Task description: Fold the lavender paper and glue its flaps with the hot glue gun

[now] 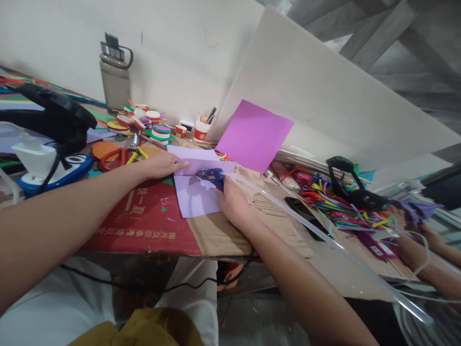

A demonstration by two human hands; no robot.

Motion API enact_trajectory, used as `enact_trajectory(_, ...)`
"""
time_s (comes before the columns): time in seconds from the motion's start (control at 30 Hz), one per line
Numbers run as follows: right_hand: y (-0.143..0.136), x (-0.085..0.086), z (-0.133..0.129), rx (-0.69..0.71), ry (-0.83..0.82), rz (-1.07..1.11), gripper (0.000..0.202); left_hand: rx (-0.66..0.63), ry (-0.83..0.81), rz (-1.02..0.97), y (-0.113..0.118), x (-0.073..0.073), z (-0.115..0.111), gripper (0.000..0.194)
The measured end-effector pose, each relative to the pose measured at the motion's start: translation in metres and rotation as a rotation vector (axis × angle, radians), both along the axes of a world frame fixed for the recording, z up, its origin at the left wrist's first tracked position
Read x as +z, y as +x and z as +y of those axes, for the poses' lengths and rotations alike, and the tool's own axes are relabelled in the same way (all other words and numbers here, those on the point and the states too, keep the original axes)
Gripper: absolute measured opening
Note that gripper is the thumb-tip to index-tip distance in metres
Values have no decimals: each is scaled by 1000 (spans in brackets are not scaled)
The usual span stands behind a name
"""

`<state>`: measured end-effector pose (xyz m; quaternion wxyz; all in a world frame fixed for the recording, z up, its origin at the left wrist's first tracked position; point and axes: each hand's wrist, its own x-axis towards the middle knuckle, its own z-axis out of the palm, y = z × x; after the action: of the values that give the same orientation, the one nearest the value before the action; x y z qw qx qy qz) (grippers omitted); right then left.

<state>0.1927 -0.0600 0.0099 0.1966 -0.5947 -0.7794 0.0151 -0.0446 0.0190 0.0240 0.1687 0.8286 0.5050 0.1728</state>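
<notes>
A light purple sheet [196,202] lies on the red and brown cardboard, with its upper part folded up. My left hand [166,165] pinches the left end of that fold between closed fingers. Closed round a blue hot glue gun [217,177], my right hand [233,202] is just right of the sheet. The gun's tip is over the sheet, near the fold. A long clear glue stick [324,235] runs from the back of the gun to the lower right.
Pliers [118,156], paper rolls [153,115] and a bottle [115,79] stand left and behind. A magenta sheet [255,134] leans on the board. Right are a phone [306,218], colourful strips [334,206] and another person's hands [406,235].
</notes>
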Motion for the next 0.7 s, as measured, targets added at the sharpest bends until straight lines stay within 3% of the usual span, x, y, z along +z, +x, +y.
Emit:
enact_trajectory(0.13, 12, -1, 4, -49, -7, 49, 32, 13, -9, -38, 0, -1, 0, 52)
enact_trajectory(0.53, 60, 0, 26, -148, 94, 224, 38, -15, -31, 117, -1, 0, -3, 66)
enact_trajectory(0.7, 78, -3, 36, -233, -26, 351, 31, -44, -49, 127, -1, -1, -2, 70)
